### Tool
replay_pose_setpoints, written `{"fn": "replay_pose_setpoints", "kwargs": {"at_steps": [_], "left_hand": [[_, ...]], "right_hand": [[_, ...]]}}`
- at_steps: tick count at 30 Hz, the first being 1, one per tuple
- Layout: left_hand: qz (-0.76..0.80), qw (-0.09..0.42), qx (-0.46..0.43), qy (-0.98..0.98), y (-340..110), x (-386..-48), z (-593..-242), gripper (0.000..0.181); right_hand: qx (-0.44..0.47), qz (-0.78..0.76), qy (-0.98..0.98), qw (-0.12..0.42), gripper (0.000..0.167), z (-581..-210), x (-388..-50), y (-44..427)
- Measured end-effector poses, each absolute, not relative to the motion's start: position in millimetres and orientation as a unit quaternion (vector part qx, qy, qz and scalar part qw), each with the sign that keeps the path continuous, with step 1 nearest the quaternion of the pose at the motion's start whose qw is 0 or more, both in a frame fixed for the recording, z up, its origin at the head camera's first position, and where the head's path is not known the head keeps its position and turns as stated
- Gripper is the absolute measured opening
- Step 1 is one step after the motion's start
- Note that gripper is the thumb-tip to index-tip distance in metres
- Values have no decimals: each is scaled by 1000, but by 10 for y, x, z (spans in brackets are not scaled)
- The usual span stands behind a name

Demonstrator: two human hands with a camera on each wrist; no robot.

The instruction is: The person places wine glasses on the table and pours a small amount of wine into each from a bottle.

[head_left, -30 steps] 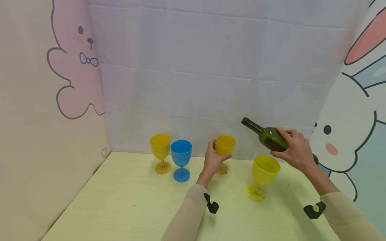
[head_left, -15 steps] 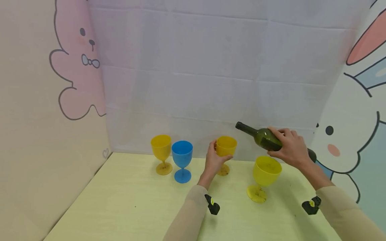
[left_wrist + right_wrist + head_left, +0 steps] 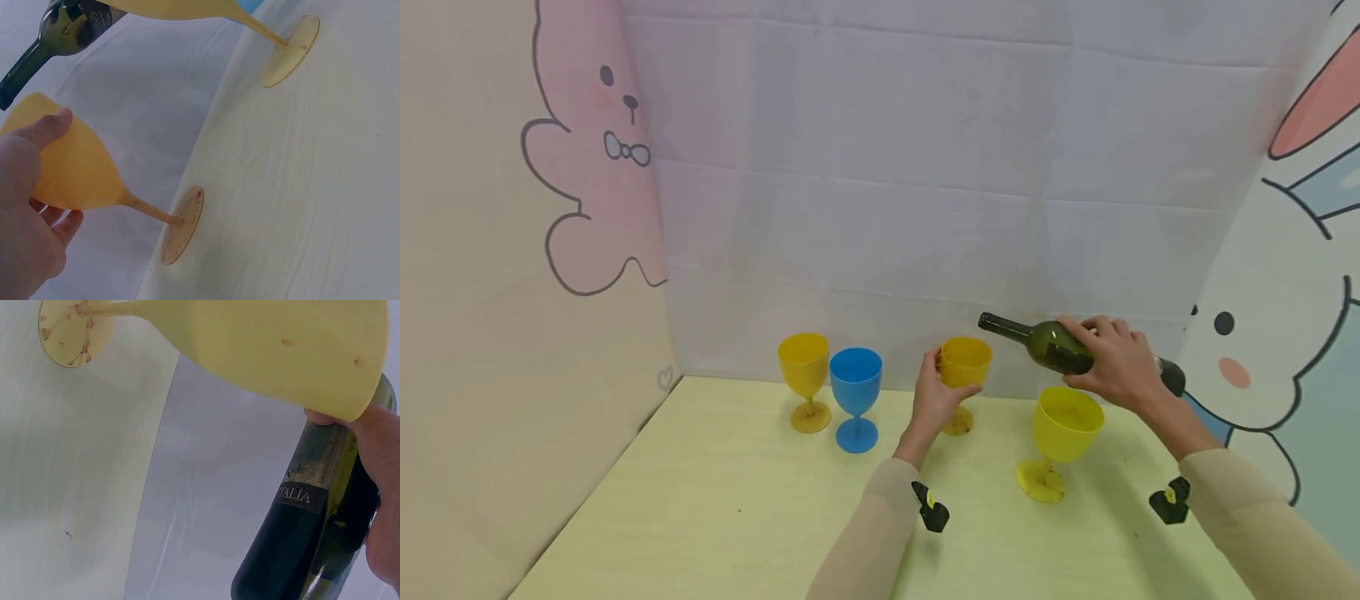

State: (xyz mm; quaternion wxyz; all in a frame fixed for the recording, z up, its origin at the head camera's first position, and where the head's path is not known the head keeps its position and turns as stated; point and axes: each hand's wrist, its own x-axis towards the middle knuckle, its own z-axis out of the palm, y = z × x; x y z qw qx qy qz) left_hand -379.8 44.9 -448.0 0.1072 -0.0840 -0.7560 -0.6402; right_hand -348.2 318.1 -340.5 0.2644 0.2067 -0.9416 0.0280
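My left hand (image 3: 934,398) holds the bowl of a yellow goblet (image 3: 966,360), thumb on the near side and fingers round the left. In the left wrist view that goblet (image 3: 81,169) has its foot on the table. My right hand (image 3: 1116,360) grips a dark green wine bottle (image 3: 1051,346) by its body. The bottle is tilted, nearly lying flat, its mouth just above and right of the held goblet's rim. No liquid is seen leaving it. The right wrist view shows the bottle's label (image 3: 303,495). A nearer yellow goblet (image 3: 1066,429) stands below the right hand.
Another yellow goblet (image 3: 805,367) and a blue goblet (image 3: 855,383) stand side by side on the left of the pale table (image 3: 700,500). A white cloth wall (image 3: 850,167) rises behind the goblets. Side walls carry cartoon animals.
The bottle's neck has moved left and down toward the held goblet, and the bottle has turned closer to level. The left hand keeps its hold on the goblet.
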Motion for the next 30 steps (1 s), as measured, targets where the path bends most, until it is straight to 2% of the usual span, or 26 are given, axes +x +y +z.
{"fn": "replay_pose_setpoints", "kwargs": {"at_steps": [30], "left_hand": [[-640, 106, -93, -756, 433, -3806, -4498, 83]], "right_hand": [[234, -62, -938, 246, 96, -3363, -3551, 3124]]}}
